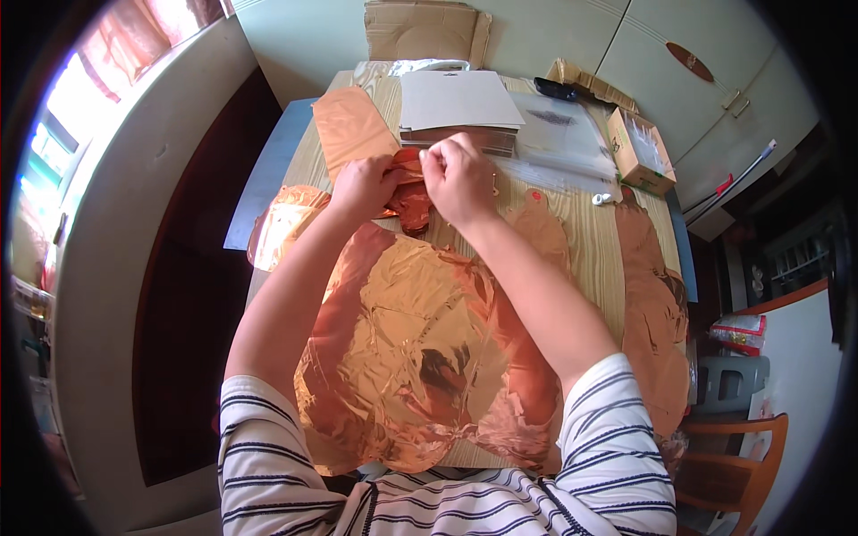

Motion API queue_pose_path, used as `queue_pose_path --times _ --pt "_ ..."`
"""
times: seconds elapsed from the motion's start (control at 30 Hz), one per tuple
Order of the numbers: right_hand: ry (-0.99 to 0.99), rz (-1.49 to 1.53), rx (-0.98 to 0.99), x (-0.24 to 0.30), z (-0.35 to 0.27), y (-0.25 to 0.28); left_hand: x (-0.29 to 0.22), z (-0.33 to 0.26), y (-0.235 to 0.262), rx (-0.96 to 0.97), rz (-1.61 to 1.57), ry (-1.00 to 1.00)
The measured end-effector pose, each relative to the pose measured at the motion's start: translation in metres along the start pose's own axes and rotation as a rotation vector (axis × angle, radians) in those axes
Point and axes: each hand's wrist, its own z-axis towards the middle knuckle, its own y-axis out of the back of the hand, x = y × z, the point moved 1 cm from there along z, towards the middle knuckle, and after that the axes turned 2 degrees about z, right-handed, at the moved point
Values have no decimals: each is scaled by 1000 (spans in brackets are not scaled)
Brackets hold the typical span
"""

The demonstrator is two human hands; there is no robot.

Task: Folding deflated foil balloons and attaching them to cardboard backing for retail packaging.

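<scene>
The left grip [365, 186] and the right grip [458, 179] meet near the middle of the counter [592, 228], each with the fingers closed: the right pinches the upper edge of a dark copper-red foil piece [413, 213] between thumb and fingertips, while the left has its fingers curled upon the opposite side of the same piece. The lower part of the foil hangs or lies between the two wrists; whether it touches the counter cannot be told. The step in hand is judged to be fingertip work along this foil edge, and the next move seems to call for a steady left hold with fine adjustment by the right. Just beyond the left hand lies a flat, matt copper foil strip [353, 127]; behind the right, a stack of pale sheets [460, 100]. Nearer the body, beneath the forearms, a large crumpled gold-copper foil [411, 308] spreads across the near end. At the far right, a long copper foil [655, 339] lies along the side, and beyond it stands an open carton [641, 152] beside clear plastic bags [572, 138].
</scene>
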Motion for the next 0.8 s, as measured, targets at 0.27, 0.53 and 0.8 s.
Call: queue_pose_path --times 0.27,0.53,0.8 --pt "-43 -377 545 -11 -42 -1 -6 8 8 28 7 39" --pt "-350 -477 783 5 -34 6 64 52 56 -366 -477 253" --pt "-208 -440 816 1 -8 -18 75 78 148 -624 -381 210"
